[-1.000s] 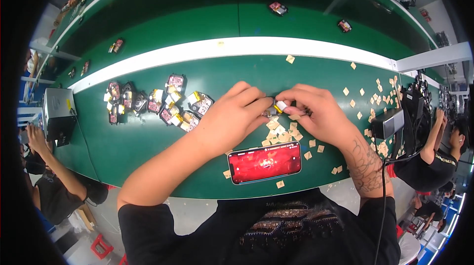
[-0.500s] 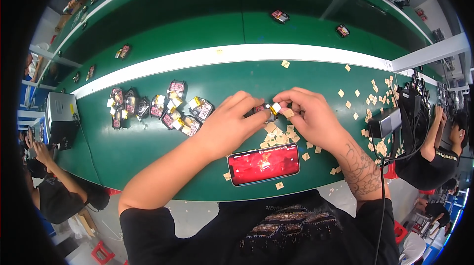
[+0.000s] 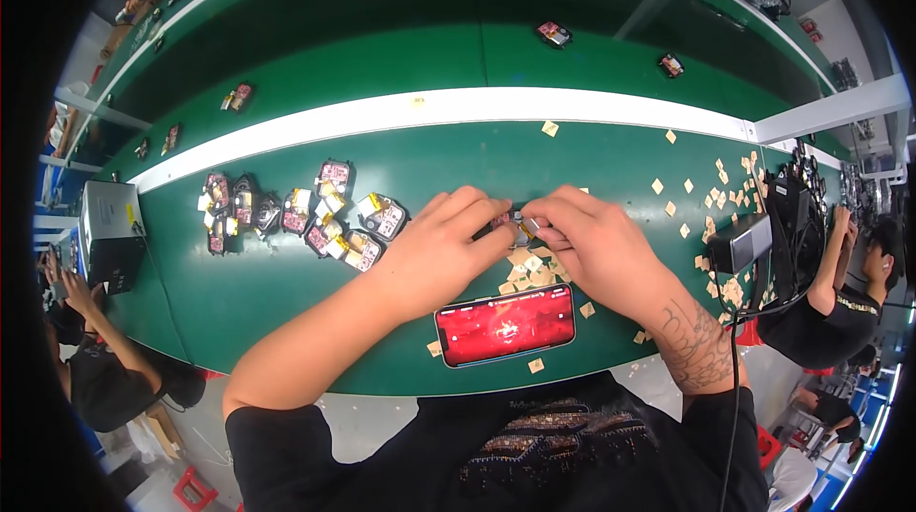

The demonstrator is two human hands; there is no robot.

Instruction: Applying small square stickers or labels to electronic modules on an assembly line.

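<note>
In the middle of the green table point(image 3: 239, 312) both my hands meet over a small open electronic device point(image 3: 503, 220) with a black shell and a pinkish circuit board. My left hand point(image 3: 456, 237) is closed round its left side and steadies it. The fingers of my right hand point(image 3: 593, 237) pinch the silver, yellow-taped battery point(image 3: 528, 225) at its right side, partly hiding it. Just below them lies a heap of beige paper squares point(image 3: 534, 270). A phone point(image 3: 506, 326) with a red screen rests in front of my hands.
Several similar open devices point(image 3: 334, 216) are clustered to the left. More paper squares point(image 3: 722, 197) are scattered at right, near a black box point(image 3: 739, 245) with cables. Past the white rail point(image 3: 382, 114), another green surface carries a few devices point(image 3: 553, 32). Co-workers sit at both sides.
My right fingers have closed in on the battery and turned over it; the white face and paper square seen there earlier are now covered. My left hand stays on the device.
</note>
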